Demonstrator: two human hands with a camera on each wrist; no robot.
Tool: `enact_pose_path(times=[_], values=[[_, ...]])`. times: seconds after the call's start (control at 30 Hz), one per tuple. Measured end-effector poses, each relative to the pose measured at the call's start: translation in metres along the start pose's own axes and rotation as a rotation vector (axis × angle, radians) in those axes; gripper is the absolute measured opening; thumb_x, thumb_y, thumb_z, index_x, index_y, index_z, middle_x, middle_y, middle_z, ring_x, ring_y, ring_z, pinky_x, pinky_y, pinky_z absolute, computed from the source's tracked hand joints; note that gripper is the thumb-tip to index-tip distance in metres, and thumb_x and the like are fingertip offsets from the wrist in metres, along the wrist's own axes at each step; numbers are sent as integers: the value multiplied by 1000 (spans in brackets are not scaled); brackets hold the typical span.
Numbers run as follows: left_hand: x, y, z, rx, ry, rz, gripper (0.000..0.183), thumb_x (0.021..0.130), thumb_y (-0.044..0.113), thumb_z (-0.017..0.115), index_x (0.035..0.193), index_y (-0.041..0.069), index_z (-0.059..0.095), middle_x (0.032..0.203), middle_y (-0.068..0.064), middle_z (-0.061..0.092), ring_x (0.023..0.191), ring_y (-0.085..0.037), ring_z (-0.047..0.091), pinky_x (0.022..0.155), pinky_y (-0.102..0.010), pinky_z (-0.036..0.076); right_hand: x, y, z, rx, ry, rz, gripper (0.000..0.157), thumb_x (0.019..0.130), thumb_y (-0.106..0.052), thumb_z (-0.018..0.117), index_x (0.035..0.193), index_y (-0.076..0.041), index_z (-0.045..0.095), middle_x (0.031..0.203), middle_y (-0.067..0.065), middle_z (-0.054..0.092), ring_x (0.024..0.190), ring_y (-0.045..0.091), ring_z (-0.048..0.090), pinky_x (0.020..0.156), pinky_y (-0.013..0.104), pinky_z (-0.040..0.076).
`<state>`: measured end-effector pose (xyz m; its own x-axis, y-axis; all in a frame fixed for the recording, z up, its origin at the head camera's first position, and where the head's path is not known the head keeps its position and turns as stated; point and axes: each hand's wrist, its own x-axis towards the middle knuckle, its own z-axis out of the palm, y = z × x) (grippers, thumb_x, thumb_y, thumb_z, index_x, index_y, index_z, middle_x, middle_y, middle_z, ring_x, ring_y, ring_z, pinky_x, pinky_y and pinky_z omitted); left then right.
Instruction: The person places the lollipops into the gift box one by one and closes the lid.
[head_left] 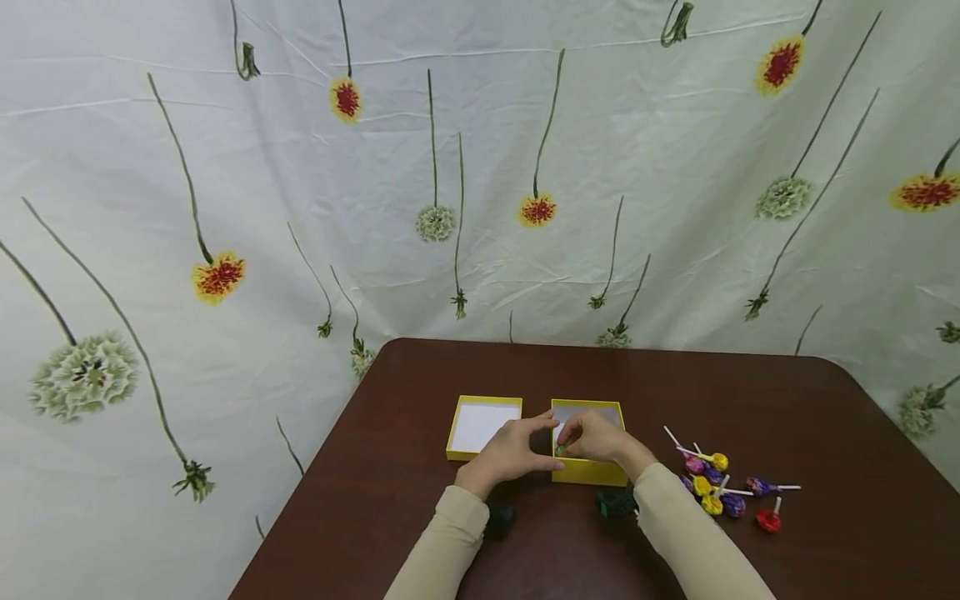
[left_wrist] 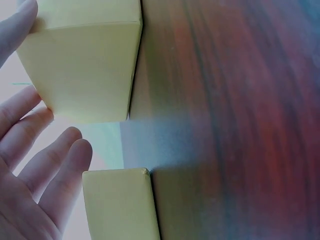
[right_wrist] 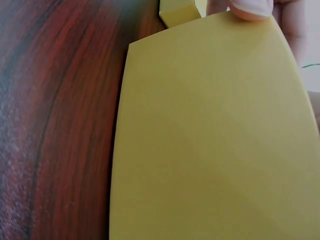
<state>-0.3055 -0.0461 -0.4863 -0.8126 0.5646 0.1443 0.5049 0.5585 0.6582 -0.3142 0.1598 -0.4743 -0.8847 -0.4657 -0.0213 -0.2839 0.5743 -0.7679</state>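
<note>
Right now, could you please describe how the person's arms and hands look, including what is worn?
Both arms wear long, plain cream sleeves with cuffs at the wrists. The left hand and right hand wear no gloves or visible rings. A black object shows by the left cuff and a dark piece with a greenish patch by the right; whether they are worn is unclear.

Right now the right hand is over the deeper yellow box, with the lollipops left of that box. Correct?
Wrong side: the head view shows the lollipops right of the deeper yellow box. The right hand is over it, as stated.
</note>
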Motion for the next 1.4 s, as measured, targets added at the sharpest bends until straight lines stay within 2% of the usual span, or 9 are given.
enact_pose_path(times=[0.27, 0.57, 0.9, 1.0, 1.13, 1.27, 1.4], values=[[2, 1, -1, 2, -1, -2, 69, 83, 35, 83, 142, 11, 57, 157, -2, 45, 138, -26, 51, 108, -41, 49, 3, 1, 1, -41, -15, 6, 5, 84, 4, 72, 87, 1, 75, 79, 5, 73, 69, 8, 62, 64, 24, 54], [2, 2, -1, -2, 0, -6, 70, 83, 35, 83, 142, 10, 57, 157, -4, 44, 140, -27, 49, 109, -42, 48, 4, -1, 2, -52, -16, 72, 6, 85, 3, 73, 87, -1, 76, 79, 2, 73, 70, 10, 63, 66, 27, 56], [1, 0, -1, -36, -14, -26, 69, 84, 34, 82, 144, 11, 55, 159, -2, 41, 142, -26, 46, 110, -43, 47, 4, -1, 1, -48, -13, 107, 5, 86, -1, 73, 89, -2, 77, 81, 2, 73, 70, 11, 61, 65, 26, 54], [2, 1, -1, -28, -17, -23, 69, 85, 35, 81, 144, 12, 55, 159, -2, 41, 142, -26, 47, 111, -44, 46, 2, -2, 0, -37, 0, 131, 6, 86, -4, 75, 91, -2, 77, 83, 2, 74, 73, 12, 63, 67, 28, 55], [2, 2, -2, -31, -22, -28, 69, 85, 36, 81, 144, 12, 55, 159, -2, 42, 142, -26, 46, 112, -45, 45, -4, -9, -5, -11, 32, 170, 13, 86, -11, 78, 97, -4, 77, 92, 2, 74, 84, 15, 65, 78, 36, 58], [2, 4, -3, -30, -30, -32, 69, 85, 36, 81, 144, 12, 55, 159, -2, 42, 141, -26, 47, 112, -44, 46, -12, -14, -13, 5, 58, 140, 20, 88, -15, 77, 104, -4, 76, 101, 4, 74, 92, 18, 66, 86, 43, 57], [0, 3, 1, -37, -37, -40, 69, 85, 37, 81, 144, 13, 55, 159, -1, 41, 141, -26, 47, 112, -45, 45, -21, -12, -20, 37, 72, 81, 24, 89, -15, 75, 108, 0, 75, 103, 8, 75, 91, 18, 66, 84, 42, 58]])
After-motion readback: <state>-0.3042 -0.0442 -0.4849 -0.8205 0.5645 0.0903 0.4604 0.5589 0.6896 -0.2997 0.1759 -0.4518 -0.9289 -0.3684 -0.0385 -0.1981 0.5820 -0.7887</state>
